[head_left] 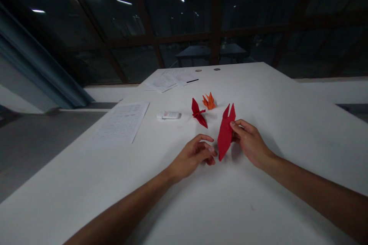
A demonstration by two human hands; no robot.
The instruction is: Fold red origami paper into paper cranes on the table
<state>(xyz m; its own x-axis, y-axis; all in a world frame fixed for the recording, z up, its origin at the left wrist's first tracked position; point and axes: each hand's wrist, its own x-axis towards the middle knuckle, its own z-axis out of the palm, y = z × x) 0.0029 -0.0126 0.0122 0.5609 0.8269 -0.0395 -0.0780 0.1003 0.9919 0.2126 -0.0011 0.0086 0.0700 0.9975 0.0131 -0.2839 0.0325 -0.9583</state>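
Between the thumb and fingers of my right hand [249, 141] is a folded red origami paper [225, 134], held upright with two narrow points at its top and one point at the bottom. My left hand [197, 153] is just left of its lower end, fingers curved and apart, with nothing in them. Beyond my hands lies a finished red paper crane [199, 113] with its wings spread. An orange folded paper figure [209, 101] sits behind that crane, to its right. The far side of the red paper and some right fingertips are hidden.
A white bottle-like item [169, 115] lies left of the crane. Written sheets [123, 122] lie at the left edge, and more papers [165, 80] lie farther back beside a dark pen [192, 80]. Two small round objects [217, 69] are near the white table's [287, 130] far edge.
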